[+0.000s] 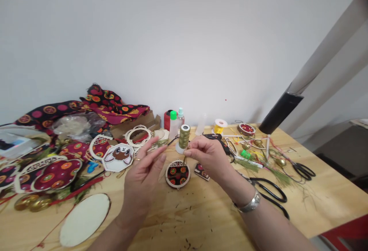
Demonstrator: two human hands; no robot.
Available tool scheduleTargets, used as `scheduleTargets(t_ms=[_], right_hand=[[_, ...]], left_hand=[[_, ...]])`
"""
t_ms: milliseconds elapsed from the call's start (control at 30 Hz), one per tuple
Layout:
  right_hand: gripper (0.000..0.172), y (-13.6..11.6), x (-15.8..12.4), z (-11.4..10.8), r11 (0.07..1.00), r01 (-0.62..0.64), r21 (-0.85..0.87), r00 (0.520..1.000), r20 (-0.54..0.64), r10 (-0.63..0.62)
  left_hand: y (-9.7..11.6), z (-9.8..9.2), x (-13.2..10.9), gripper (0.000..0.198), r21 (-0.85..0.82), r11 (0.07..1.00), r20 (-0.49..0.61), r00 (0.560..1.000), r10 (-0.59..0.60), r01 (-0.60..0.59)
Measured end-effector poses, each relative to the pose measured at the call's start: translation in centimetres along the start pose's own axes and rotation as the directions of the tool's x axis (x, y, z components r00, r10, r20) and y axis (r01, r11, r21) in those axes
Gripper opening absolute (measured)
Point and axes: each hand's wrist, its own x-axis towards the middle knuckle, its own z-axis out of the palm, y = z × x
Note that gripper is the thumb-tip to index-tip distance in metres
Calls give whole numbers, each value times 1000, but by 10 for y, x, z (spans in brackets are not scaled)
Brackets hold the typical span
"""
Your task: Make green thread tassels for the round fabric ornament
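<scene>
My left hand (pixel 145 178) is raised over the table with its fingers stretched out, and I see nothing held in it. To its right, my right hand (pixel 208 157) pinches a short olive-gold thread (pixel 185 161) between thumb and forefinger. The thread's end hangs toward a round ornament (pixel 178 175) with dark red floral cloth, a pale wooden rim and fretwork at its top, lying flat between my hands. Just behind my right fingertips stands an upright spool of olive-gold thread (pixel 184 137). Whether the pinched thread still runs to the spool, I cannot tell.
Large black-handled scissors (pixel 271 193) lie by my right forearm, smaller scissors (pixel 304 171) farther right. Left are an octagonal sheep piece (pixel 117 157), a pale oval disc (pixel 85 220) and patterned cloth (pixel 115 103). Behind stand a green-capped bottle (pixel 173 125) and a yellow thread spool (pixel 219 126).
</scene>
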Motion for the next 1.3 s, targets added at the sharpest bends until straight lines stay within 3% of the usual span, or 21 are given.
scheduleTargets(t_ms=[67, 167, 267, 433, 533, 700, 833, 1033, 1133, 1300], right_hand=[[18, -2, 2, 4, 995, 82, -62, 996, 28, -80], [16, -1, 5, 11, 984, 125, -130, 991, 54, -119], [12, -1, 6, 16, 971, 152, -183, 987, 72, -141], [11, 0, 7, 21, 975, 142, -172, 987, 93, -128], [13, -1, 8, 21, 983, 114, -146, 991, 90, -102], [14, 0, 9, 15, 998, -30, 60, 981, 194, 17], [20, 10, 2, 16, 941, -239, 238, 940, 300, 162], [21, 22, -9, 19, 901, -319, 296, 859, 491, 143], [18, 25, -10, 15, 906, -327, 268, 862, 478, 170], [13, 33, -10, 11, 936, -305, 176, 915, 325, 238]], left_hand=[[2, 0, -2, 19, -106, 993, 98, 994, -48, 59], [1, 1, -3, 25, -211, 945, 252, 948, -194, 249], [0, 2, -3, 23, -211, 928, 313, 921, -232, 306], [2, 3, -1, 15, -174, 950, 278, 939, -204, 258], [-2, 4, -1, 14, -205, 963, 269, 956, -115, 174], [-12, 3, 0, 9, -182, 981, 183, 983, -30, 64], [-16, 4, 0, 8, -198, 978, 127, 991, -43, 68], [-19, 5, -1, 10, -296, 944, 130, 985, -110, 144], [-20, 6, 0, 14, -306, 939, 145, 982, -118, 158], [-20, 9, 1, 7, -433, 872, 171, 970, -171, 230]])
